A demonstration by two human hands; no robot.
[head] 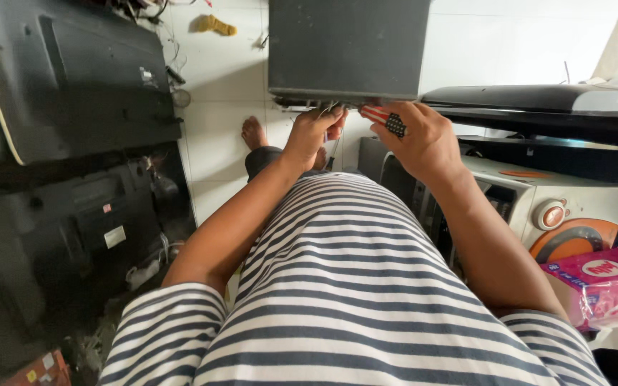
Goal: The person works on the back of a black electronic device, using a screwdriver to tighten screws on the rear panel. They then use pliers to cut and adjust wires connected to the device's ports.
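Head cam looks down over a striped shirt [337, 286] to both hands at the near bottom edge of a dark grey metal box [348, 46], which stands on the white tiled floor [216, 71]. Right hand [423, 139] is closed round a screwdriver w/ red-white striped handle [384, 118]; handle pokes out betw thumb & fingers, tip hidden under the box's edge. Left hand [312, 132] sits just beside it, fingers curled up against the same edge, touching thin wires [327, 111] there; can't tell if it's pinching them or only resting on them. A bare foot [254, 132] shows on the tiles below the box's left corner. Left side: black TV back covers [73, 93] stacked on the floor. Right side: a black flat unit [538, 100] atop a silver stereo w/ orange round speaker [566, 229], near the right forearm. Pink tissue pack [602, 286] lies at the right edge, on top of the stereo's near corner.
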